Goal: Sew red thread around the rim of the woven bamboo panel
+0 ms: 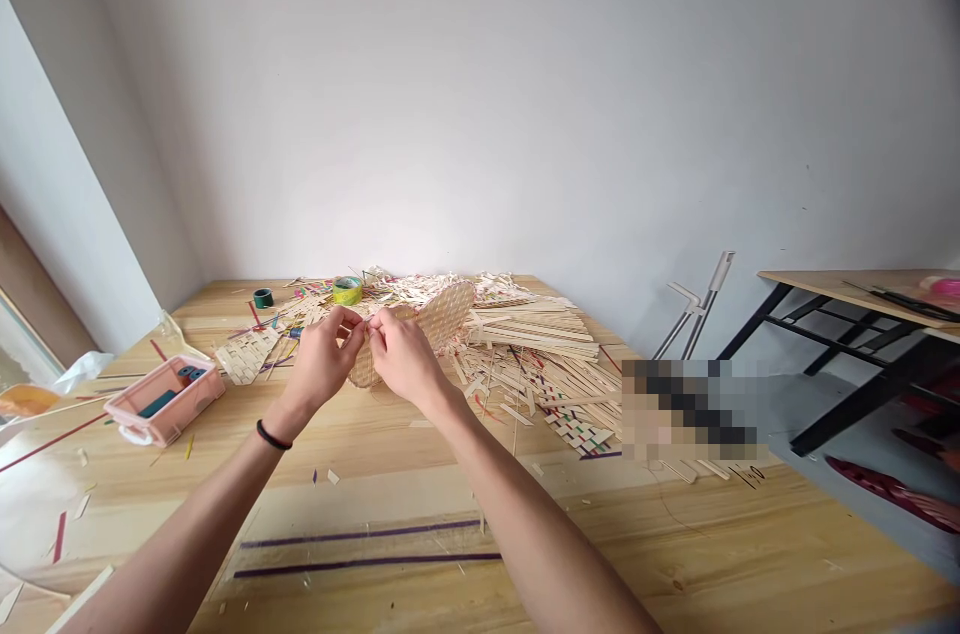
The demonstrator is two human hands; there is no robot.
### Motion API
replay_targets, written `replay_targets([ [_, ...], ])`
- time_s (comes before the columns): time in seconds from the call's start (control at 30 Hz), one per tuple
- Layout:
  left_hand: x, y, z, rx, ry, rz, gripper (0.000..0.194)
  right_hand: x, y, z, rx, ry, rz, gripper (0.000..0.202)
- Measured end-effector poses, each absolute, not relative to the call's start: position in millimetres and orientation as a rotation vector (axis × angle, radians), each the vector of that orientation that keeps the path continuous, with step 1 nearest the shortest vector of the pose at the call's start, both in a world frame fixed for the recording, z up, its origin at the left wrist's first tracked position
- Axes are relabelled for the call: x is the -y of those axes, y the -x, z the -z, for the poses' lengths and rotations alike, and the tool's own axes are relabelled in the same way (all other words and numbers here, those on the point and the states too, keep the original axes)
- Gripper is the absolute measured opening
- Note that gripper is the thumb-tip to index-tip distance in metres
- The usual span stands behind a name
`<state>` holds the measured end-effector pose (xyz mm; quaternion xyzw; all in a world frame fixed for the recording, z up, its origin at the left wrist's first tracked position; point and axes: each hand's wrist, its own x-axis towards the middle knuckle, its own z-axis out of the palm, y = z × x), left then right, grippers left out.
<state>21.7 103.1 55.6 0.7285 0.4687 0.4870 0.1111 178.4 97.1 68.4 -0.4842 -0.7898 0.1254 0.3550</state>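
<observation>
My left hand point(321, 354), with a black band on its wrist, is raised above the table with thumb and fingers pinched. Close beside it, my right hand point(403, 354) is pinched too, and the fingertips of both hands nearly meet. What lies between the fingertips is too small to make out. A tan woven bamboo piece point(450, 311) with rounded ends is right at my hands. One end rises behind my right hand, and the lower part shows between the two hands. My fingers hide the middle of it.
A pink plastic basket point(166, 404) with spools stands left. Yellow tape point(347, 291) and a green roll point(262, 298) sit at the back. Bamboo strips point(532, 329) pile up behind and right, near a checked woven piece point(577, 434). Purple strips point(367, 564) lie in front.
</observation>
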Motion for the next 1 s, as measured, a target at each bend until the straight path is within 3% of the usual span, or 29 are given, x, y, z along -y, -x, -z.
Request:
replay_targets([
  [1.0,-98.5,-25.9,-58.6,-1.447,-2.119,-1.438,0.018,-93.4,-168.1,-66.8,2.03,1.361,-0.318,0.018],
])
